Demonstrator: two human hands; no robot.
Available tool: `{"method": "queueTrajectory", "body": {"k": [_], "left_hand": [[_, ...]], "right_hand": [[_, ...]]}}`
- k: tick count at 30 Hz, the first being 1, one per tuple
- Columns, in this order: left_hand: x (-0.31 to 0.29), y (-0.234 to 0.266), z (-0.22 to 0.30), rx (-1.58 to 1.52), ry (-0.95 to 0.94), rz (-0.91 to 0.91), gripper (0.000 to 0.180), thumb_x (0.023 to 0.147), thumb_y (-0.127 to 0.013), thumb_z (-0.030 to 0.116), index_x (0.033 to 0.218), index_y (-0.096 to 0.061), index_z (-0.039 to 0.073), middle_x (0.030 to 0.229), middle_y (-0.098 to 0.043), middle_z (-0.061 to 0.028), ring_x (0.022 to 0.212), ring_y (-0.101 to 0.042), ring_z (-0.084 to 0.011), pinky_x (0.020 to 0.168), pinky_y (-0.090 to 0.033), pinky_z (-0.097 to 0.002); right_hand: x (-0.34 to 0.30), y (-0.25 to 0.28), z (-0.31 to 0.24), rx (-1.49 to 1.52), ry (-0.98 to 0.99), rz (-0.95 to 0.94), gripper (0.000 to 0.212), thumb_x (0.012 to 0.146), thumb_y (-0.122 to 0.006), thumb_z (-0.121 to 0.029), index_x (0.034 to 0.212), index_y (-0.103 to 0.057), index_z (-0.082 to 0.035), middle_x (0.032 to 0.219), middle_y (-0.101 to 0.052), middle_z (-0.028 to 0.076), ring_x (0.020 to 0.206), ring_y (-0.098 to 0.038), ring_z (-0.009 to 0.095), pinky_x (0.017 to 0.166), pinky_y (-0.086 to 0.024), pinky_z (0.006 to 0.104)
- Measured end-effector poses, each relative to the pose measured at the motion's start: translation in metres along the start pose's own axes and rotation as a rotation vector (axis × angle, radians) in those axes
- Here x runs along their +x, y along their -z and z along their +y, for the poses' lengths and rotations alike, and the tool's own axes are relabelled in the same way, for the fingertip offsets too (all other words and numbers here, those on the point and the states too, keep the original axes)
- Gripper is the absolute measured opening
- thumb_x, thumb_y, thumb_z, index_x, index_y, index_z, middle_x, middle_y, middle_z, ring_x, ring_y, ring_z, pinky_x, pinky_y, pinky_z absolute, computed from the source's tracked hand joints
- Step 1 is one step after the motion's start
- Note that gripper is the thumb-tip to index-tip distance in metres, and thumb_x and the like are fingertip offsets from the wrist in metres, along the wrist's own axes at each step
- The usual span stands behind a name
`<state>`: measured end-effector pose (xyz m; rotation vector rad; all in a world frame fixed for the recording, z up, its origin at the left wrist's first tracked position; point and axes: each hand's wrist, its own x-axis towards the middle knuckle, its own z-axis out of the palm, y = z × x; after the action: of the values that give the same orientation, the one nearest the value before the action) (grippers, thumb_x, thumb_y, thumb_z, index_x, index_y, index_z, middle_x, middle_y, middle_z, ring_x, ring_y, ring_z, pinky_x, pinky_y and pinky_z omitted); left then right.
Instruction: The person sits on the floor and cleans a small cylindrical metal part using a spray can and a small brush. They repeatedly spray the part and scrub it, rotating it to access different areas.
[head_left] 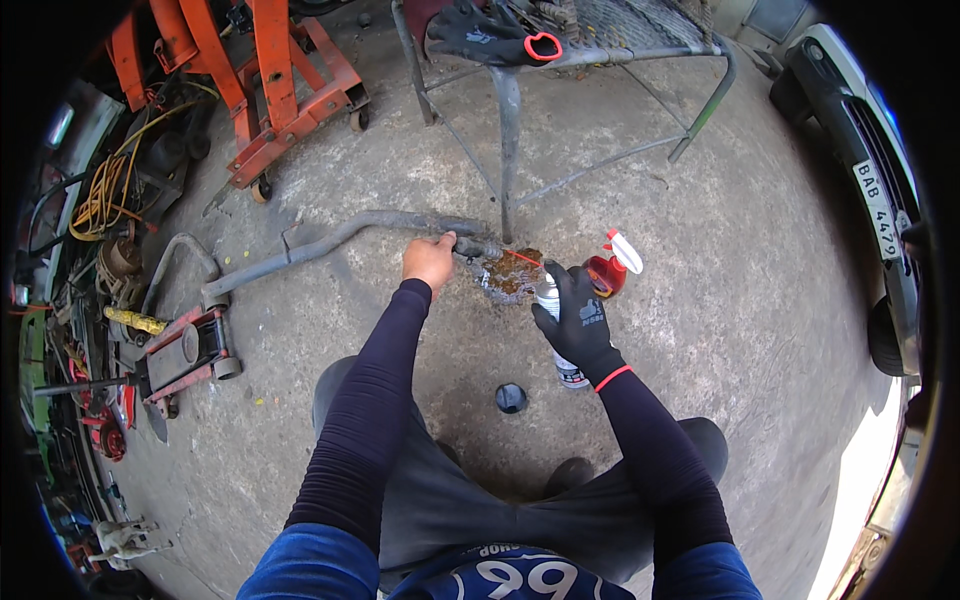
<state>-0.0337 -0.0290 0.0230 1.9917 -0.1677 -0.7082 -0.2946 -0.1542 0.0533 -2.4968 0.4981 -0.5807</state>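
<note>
My bare left hand (430,262) is closed around a short dark part (470,244) with a greyish metal end. Just past it lies the end of a long bent metal pipe (340,236); whether the two join I cannot tell. My right hand (578,320), in a black glove with a red cuff edge, grips an aerosol can (571,375), fingers near its top. From the nozzle a thin red straw (524,259) points at the part's metal end. Below the straw, a wet brown patch (515,283) stains the concrete. A red spray bottle (605,276) with a white-and-red trigger stands beyond my right hand.
A round black cap (511,398) lies between my knees. A metal-framed stand (508,150) holds a black glove (480,40). An orange hoist (290,110) and a red floor jack (190,350) are at left, a parked vehicle (860,130) at right.
</note>
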Motion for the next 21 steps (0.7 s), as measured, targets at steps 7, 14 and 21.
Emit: {"method": "queueTrajectory", "body": {"k": [7, 14, 21], "left_hand": [[0.014, -0.001, -0.011, 0.059, -0.050, 0.031, 0.041, 0.100, -0.068, 0.033, 0.080, -0.066, -0.002, 0.066, -0.060, -0.0061, 0.053, -0.055, -0.0164, 0.049, -0.043, -0.0337], [0.011, -0.004, -0.009, 0.074, -0.077, 0.013, 0.041, 0.100, -0.068, 0.033, 0.077, -0.066, -0.001, 0.065, -0.060, -0.0056, 0.053, -0.055, -0.0152, 0.049, -0.042, -0.0332], [0.002, -0.003, 0.000, 0.085, -0.083, -0.017, 0.042, 0.099, -0.069, 0.034, 0.075, -0.065, 0.000, 0.065, -0.060, -0.0057, 0.052, -0.054, -0.0146, 0.049, -0.042, -0.0330]], "right_hand": [[0.001, 0.003, -0.004, 0.002, 0.019, -0.019, 0.071, 0.084, -0.077, -0.018, 0.147, -0.045, -0.008, 0.113, -0.052, 0.022, 0.104, -0.057, 0.040, 0.088, -0.049, 0.0474], [0.000, 0.001, -0.005, 0.003, 0.031, -0.042, 0.071, 0.085, -0.076, -0.026, 0.147, -0.047, -0.010, 0.117, -0.052, 0.023, 0.103, -0.061, 0.040, 0.084, -0.052, 0.0479], [0.000, 0.000, -0.004, 0.007, 0.037, -0.042, 0.070, 0.086, -0.076, -0.026, 0.147, -0.046, -0.010, 0.118, -0.052, 0.023, 0.102, -0.061, 0.040, 0.084, -0.052, 0.0478]]}}
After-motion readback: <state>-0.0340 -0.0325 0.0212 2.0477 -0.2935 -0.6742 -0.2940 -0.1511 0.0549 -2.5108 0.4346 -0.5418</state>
